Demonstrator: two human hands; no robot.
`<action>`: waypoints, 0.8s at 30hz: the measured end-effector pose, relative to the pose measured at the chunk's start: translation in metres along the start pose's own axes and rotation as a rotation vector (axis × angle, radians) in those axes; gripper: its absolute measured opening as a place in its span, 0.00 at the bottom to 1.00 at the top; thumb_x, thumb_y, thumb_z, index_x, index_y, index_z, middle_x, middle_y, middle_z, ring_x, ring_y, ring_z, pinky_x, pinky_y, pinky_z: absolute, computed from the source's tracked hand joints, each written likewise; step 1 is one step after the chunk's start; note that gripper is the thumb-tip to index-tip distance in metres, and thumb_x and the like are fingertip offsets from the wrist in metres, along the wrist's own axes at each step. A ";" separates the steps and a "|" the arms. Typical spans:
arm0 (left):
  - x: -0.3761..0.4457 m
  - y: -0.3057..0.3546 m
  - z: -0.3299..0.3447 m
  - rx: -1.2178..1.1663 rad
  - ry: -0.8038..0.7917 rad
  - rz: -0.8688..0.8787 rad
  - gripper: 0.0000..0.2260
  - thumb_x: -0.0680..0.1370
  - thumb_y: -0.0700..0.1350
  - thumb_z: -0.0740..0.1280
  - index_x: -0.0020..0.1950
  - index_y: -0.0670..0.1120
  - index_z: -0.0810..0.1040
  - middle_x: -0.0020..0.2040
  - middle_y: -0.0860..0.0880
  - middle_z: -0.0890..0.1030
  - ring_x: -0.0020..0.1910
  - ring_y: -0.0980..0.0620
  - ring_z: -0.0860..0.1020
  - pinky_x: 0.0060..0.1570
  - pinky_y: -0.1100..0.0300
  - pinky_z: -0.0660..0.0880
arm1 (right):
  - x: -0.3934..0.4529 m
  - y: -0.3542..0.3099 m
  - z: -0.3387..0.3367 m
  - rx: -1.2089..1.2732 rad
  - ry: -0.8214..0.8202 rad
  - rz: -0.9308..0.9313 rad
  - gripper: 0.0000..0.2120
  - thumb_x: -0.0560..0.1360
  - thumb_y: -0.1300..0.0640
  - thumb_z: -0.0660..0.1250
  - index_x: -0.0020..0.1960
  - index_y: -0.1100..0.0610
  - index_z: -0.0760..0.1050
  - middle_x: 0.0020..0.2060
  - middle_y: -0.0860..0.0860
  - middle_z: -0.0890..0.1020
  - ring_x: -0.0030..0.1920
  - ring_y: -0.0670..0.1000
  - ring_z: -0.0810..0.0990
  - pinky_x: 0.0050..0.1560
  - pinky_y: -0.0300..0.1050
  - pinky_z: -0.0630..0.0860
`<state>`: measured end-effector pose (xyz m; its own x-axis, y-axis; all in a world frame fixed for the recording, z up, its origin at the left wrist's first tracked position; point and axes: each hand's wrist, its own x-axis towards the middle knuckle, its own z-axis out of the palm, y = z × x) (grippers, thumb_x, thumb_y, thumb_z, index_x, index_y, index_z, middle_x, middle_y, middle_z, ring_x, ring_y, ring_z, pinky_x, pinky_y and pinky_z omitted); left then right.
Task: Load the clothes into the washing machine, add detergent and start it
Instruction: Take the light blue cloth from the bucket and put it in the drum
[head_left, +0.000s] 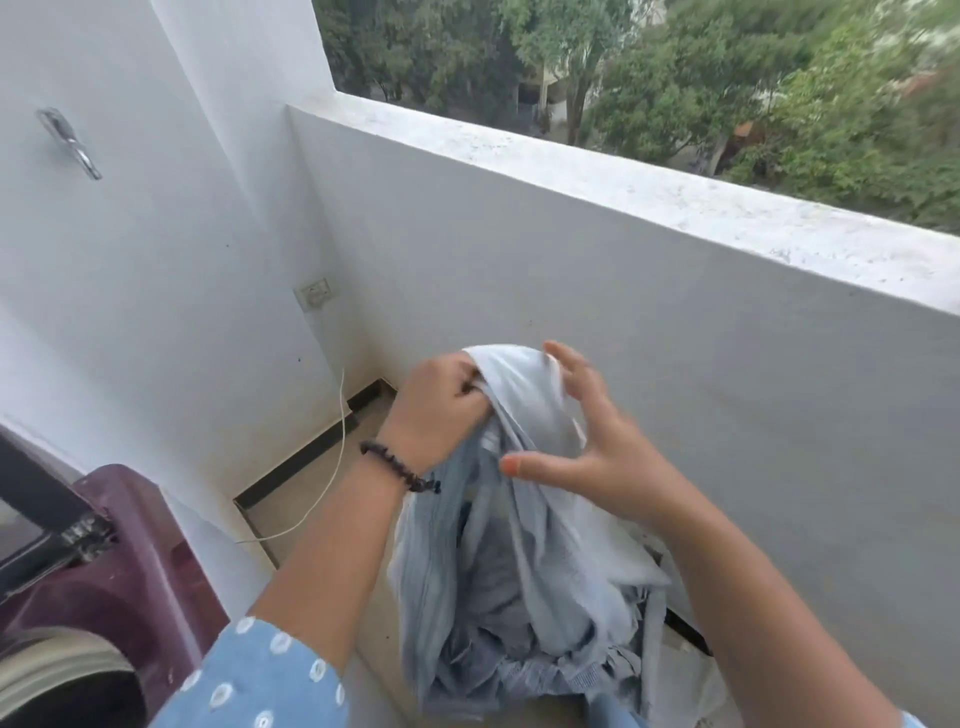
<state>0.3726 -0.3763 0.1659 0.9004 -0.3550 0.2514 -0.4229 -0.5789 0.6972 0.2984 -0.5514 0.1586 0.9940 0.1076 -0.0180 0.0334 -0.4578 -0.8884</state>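
A pale grey-blue garment (524, 561) hangs in front of me over the balcony floor. My left hand (441, 410) grips its bunched top edge and holds it up. Just to the right, my right hand (587, 447) has its fingers spread and relaxed, the fingertips touching the upper folds without gripping them. More crumpled grey-blue cloth (524, 670) lies piled under the garment's lower end. The maroon top-loading washing machine (130, 582) stands at the lower left with its dark lid (36, 499) raised and part of the drum rim (57, 660) visible.
A white parapet wall (597, 322) runs across the right, with trees beyond. On the left wall are a socket (313, 292), a white cable (337, 457) running down to the floor, and a metal tap (70, 143). Beige floor tiles (306, 488) show between machine and clothes.
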 end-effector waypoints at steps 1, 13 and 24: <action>-0.002 0.012 -0.001 0.035 -0.072 0.068 0.15 0.68 0.39 0.62 0.49 0.39 0.83 0.42 0.46 0.85 0.41 0.47 0.82 0.42 0.53 0.77 | 0.005 0.001 0.007 -0.020 -0.009 -0.012 0.47 0.66 0.48 0.79 0.75 0.39 0.54 0.69 0.42 0.70 0.67 0.42 0.69 0.68 0.45 0.68; -0.045 -0.013 -0.020 -0.274 -0.177 -0.135 0.33 0.61 0.58 0.79 0.62 0.59 0.72 0.58 0.60 0.79 0.59 0.62 0.76 0.57 0.61 0.75 | 0.013 -0.010 0.016 0.166 0.181 -0.207 0.12 0.71 0.70 0.68 0.50 0.57 0.79 0.42 0.55 0.83 0.40 0.44 0.78 0.42 0.45 0.75; -0.060 -0.060 0.043 0.133 -0.322 -0.364 0.12 0.75 0.49 0.72 0.53 0.45 0.77 0.52 0.46 0.78 0.51 0.47 0.77 0.52 0.52 0.76 | -0.009 -0.075 -0.033 0.534 0.263 -0.529 0.11 0.71 0.62 0.70 0.52 0.52 0.79 0.47 0.43 0.85 0.52 0.47 0.82 0.53 0.42 0.77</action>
<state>0.3399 -0.3519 0.0798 0.9236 -0.3090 -0.2268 -0.1154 -0.7884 0.6042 0.2900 -0.5476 0.2405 0.8544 -0.0499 0.5173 0.5197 0.0882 -0.8498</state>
